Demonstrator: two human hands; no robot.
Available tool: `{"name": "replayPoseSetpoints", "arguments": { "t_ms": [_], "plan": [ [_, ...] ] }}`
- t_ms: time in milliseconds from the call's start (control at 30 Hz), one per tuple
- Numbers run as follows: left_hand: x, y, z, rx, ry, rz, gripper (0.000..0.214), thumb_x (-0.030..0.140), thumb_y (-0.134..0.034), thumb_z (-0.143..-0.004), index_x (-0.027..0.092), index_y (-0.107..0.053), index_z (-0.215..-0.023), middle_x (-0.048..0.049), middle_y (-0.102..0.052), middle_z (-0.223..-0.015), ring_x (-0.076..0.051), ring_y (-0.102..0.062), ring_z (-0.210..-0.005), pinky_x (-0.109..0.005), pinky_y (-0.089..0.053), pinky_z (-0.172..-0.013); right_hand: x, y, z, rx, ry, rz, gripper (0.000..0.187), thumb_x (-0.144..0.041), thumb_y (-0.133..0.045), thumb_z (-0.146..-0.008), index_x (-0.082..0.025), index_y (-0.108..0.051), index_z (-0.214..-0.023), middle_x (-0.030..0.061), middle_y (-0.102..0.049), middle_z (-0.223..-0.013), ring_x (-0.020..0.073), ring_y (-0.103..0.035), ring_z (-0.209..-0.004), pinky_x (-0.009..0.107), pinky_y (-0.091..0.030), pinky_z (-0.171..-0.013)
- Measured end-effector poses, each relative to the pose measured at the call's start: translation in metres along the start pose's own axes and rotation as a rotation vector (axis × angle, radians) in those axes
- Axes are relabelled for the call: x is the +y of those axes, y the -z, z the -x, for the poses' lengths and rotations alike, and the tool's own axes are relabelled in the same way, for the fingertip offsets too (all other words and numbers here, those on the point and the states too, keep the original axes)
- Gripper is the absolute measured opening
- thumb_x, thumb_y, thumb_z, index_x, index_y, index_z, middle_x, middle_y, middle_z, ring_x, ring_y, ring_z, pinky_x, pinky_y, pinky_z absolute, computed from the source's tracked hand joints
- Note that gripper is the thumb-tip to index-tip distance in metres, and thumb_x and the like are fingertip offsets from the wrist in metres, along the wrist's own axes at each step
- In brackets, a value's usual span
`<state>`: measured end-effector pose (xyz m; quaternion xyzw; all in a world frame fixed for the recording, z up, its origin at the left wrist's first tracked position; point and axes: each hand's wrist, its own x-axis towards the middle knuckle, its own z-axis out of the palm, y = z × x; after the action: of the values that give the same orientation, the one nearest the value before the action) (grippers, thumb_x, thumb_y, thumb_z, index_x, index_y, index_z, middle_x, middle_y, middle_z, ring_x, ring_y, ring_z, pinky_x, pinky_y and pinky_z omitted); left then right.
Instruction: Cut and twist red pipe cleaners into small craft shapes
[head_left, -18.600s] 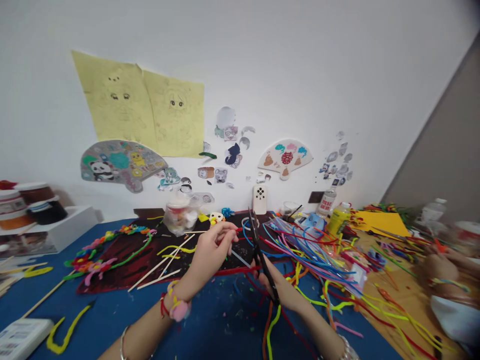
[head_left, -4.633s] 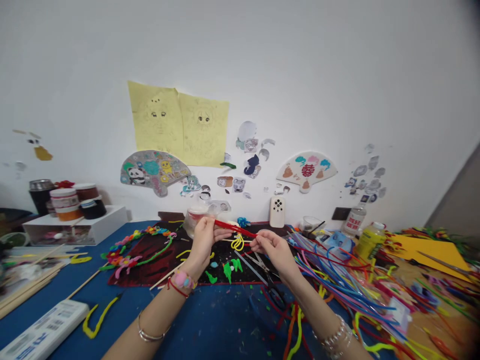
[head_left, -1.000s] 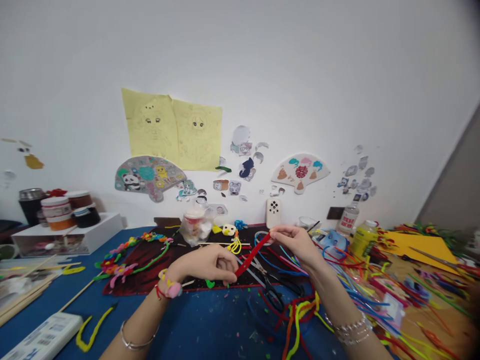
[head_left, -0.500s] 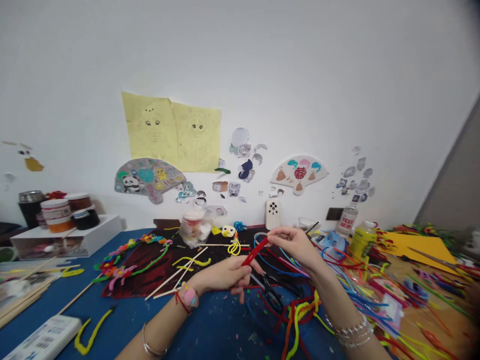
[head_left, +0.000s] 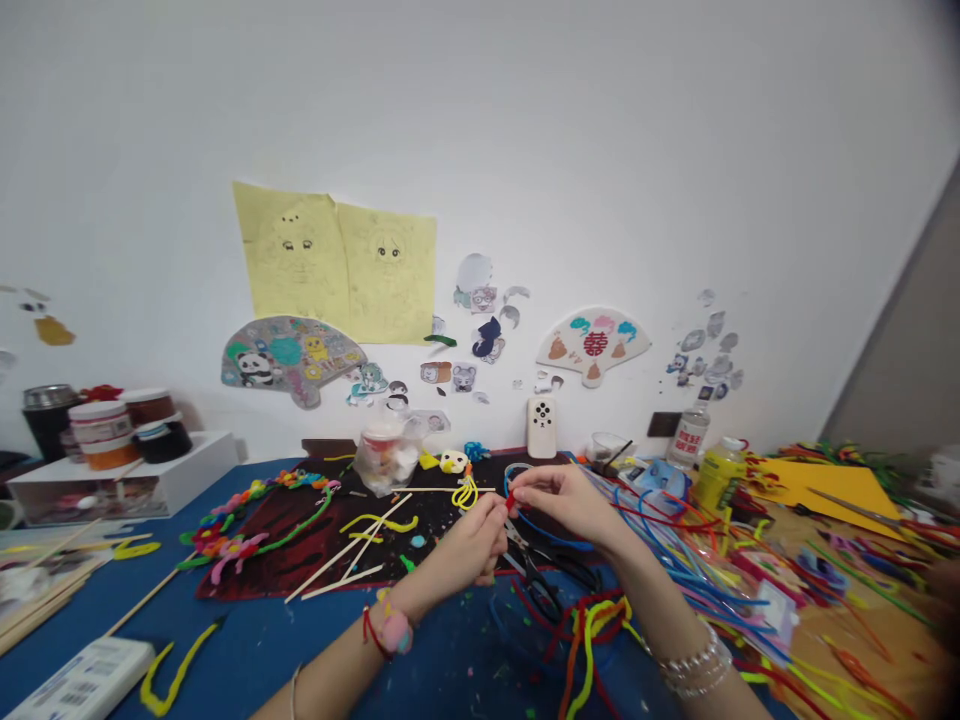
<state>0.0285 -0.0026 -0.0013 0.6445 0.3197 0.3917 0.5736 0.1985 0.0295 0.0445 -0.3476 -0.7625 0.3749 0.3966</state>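
Observation:
My left hand (head_left: 474, 540) and my right hand (head_left: 559, 500) meet above the middle of the table. Between their fingertips is a red pipe cleaner (head_left: 511, 500), mostly covered by the fingers. Both hands are closed in a pinch on it. Black-handled scissors (head_left: 541, 590) lie open on the table just beneath my hands. To their right is a loose bunch of yellow, orange and red pipe cleaners (head_left: 592, 640). A blue pipe cleaner (head_left: 559, 537) curves behind my right hand.
Thin wooden sticks (head_left: 352, 550) and yellow pipe cleaner pieces lie on a dark mat (head_left: 262, 550). A flower-covered ring (head_left: 247, 520) rests at left, a white box (head_left: 82, 680) nearer. Many coloured pipe cleaners (head_left: 697, 580), a yellow bottle (head_left: 718, 477) and a clear bottle (head_left: 688, 437) stand or lie at right.
My hands have come together, and the red pipe cleaner, earlier stretched between them, now shows only as a small bit. My left hand moved slightly up and right. The view shifted a little.

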Motion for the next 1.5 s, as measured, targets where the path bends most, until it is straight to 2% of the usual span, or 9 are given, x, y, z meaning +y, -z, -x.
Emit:
{"name": "replayPoseSetpoints", "arguments": {
  "t_ms": [233, 333, 400, 467, 533, 767, 1167, 1333, 1500],
  "plan": [
    [-0.016, -0.007, -0.004, 0.098, -0.09, -0.112, 0.031, 0.045, -0.032, -0.088, 0.018, -0.045, -0.084, 0.0073, -0.033, -0.058, -0.003, -0.028, -0.039, -0.014, -0.029, -0.036, -0.002, 0.002, -0.001, -0.028, 0.047, 0.316, 0.027, -0.034, -0.046, -0.083, -0.013, -0.064, -0.085, 0.0057, -0.067, -0.081, 0.0156, -0.06, -0.074, 0.025, -0.045, -0.068],
    [-0.019, -0.001, -0.007, 0.109, -0.073, -0.071, 0.031, 0.046, -0.033, -0.087, 0.018, -0.045, -0.082, 0.0086, -0.03, -0.055, -0.003, -0.025, -0.036, -0.015, -0.028, -0.034, 0.011, 0.009, 0.006, -0.132, -0.166, 0.745, 0.038, -0.037, -0.033, -0.088, -0.016, -0.064, -0.086, 0.0071, -0.067, -0.085, 0.0179, -0.061, -0.08, 0.027, -0.043, -0.071],
    [-0.02, 0.004, -0.01, 0.112, -0.049, -0.027, 0.031, 0.047, -0.033, -0.086, 0.018, -0.044, -0.083, 0.0094, -0.029, -0.054, -0.003, -0.021, -0.034, -0.014, -0.025, -0.032, 0.027, 0.009, 0.015, -0.215, -0.35, 0.948, 0.034, -0.042, -0.045, -0.081, -0.016, -0.065, -0.091, 0.0109, -0.067, -0.094, 0.0236, -0.061, -0.089, 0.03, -0.042, -0.074],
    [-0.021, 0.009, -0.013, 0.119, -0.04, -0.012, 0.033, 0.049, -0.033, -0.086, 0.018, -0.045, -0.086, 0.0096, -0.029, -0.054, -0.003, -0.019, -0.033, -0.014, -0.021, -0.03, 0.044, 0.004, 0.027, -0.266, -0.44, 0.991, 0.041, -0.045, -0.064, -0.064, -0.013, -0.066, -0.09, 0.0153, -0.067, -0.092, 0.03, -0.062, -0.086, 0.033, -0.044, -0.07],
    [-0.021, 0.014, -0.015, 0.15, -0.051, -0.022, 0.034, 0.049, -0.034, -0.085, 0.018, -0.047, -0.088, 0.0093, -0.031, -0.054, -0.003, -0.019, -0.033, -0.014, -0.019, -0.03, 0.059, -0.004, 0.037, -0.292, -0.497, 1.019, 0.051, -0.044, -0.069, -0.055, -0.012, -0.065, -0.095, 0.017, -0.066, -0.095, 0.0325, -0.062, -0.088, 0.035, -0.045, -0.071],
    [-0.017, 0.031, -0.018, 0.246, -0.048, -0.023, 0.026, 0.039, -0.034, -0.084, 0.017, -0.047, -0.089, 0.0093, -0.03, -0.054, -0.003, -0.02, -0.033, -0.014, -0.017, -0.031, 0.081, -0.022, 0.05, -0.161, -0.495, 1.085, 0.057, -0.036, -0.062, -0.065, -0.007, -0.053, -0.113, 0.022, -0.049, -0.119, 0.0345, -0.047, -0.111, 0.04, -0.039, -0.085],
    [-0.012, 0.05, -0.02, 0.335, -0.114, -0.064, 0.024, 0.036, -0.036, -0.084, 0.016, -0.049, -0.089, 0.0082, -0.033, -0.054, -0.004, -0.021, -0.037, -0.017, -0.015, -0.037, 0.097, -0.021, 0.057, 0.028, -0.528, 0.9, 0.034, -0.041, -0.058, -0.066, -0.013, -0.06, -0.083, 0.0182, -0.062, -0.093, 0.0347, -0.058, -0.09, 0.041, -0.04, -0.074],
    [-0.012, 0.055, -0.021, 0.369, -0.133, -0.072, 0.025, 0.037, -0.035, -0.085, 0.016, -0.048, -0.089, 0.0082, -0.034, -0.054, -0.004, -0.021, -0.037, -0.018, -0.016, -0.038, 0.106, -0.004, 0.053, 0.007, -0.542, 0.58, 0.03, -0.044, -0.051, -0.072, -0.015, -0.057, -0.067, 0.0094, -0.064, -0.07, 0.0239, -0.062, -0.071, 0.032, -0.042, -0.064],
    [-0.011, 0.054, -0.021, 0.381, -0.146, -0.078, 0.026, 0.038, -0.036, -0.085, 0.016, -0.048, -0.087, 0.0081, -0.034, -0.054, -0.004, -0.022, -0.037, -0.018, -0.017, -0.039, 0.097, -0.004, 0.053, -0.085, -0.43, 0.166, 0.04, -0.054, -0.043, -0.077, -0.015, -0.054, -0.079, 0.007, -0.062, -0.077, 0.0165, -0.06, -0.066, 0.027, -0.044, -0.061]
  ]
}}
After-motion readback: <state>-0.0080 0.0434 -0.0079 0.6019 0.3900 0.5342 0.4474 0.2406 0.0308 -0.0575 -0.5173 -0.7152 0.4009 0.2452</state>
